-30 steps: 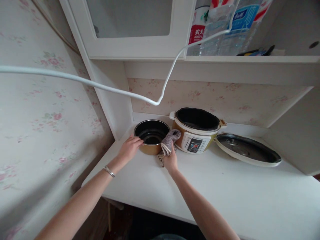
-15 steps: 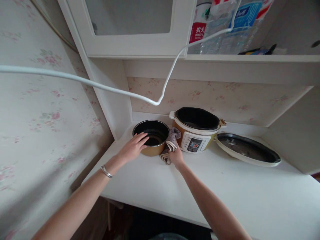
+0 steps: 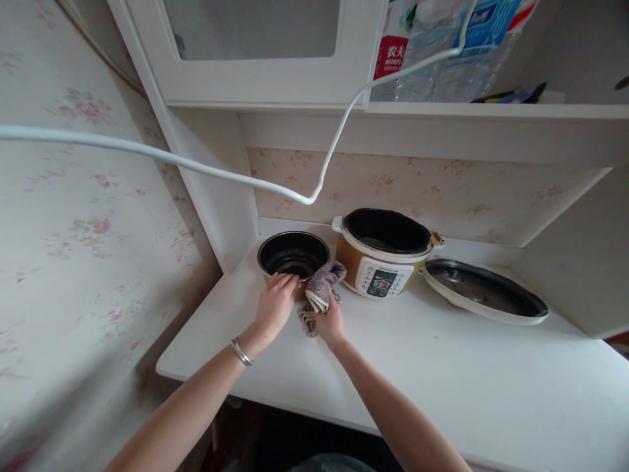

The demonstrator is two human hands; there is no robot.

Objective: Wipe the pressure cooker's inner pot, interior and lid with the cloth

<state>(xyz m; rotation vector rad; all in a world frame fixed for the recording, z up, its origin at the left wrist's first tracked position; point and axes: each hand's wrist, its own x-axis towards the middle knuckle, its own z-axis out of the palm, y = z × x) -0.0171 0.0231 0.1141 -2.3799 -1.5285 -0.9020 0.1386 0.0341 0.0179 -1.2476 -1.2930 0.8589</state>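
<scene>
A gold inner pot (image 3: 293, 253) with a black inside stands on the white counter (image 3: 442, 367). My left hand (image 3: 275, 307) grips its near rim, fingers curled over the edge. My right hand (image 3: 328, 321) is closed on a grey cloth (image 3: 319, 291), pressing it against the pot's right side. The gold and white electric cooker (image 3: 386, 255) stands just right of the pot, open and without its lid.
The cooker's lid (image 3: 484, 293) lies upside down at the right. A white cable (image 3: 206, 172) hangs across the view above the pot. A shelf above holds water bottles (image 3: 442, 46). Floral wall at the left; cabinet door (image 3: 250, 52) overhead.
My left hand slid round the pot's rim from its left side to its near edge. My right hand with the cloth shifted left and nearer, staying against the pot.
</scene>
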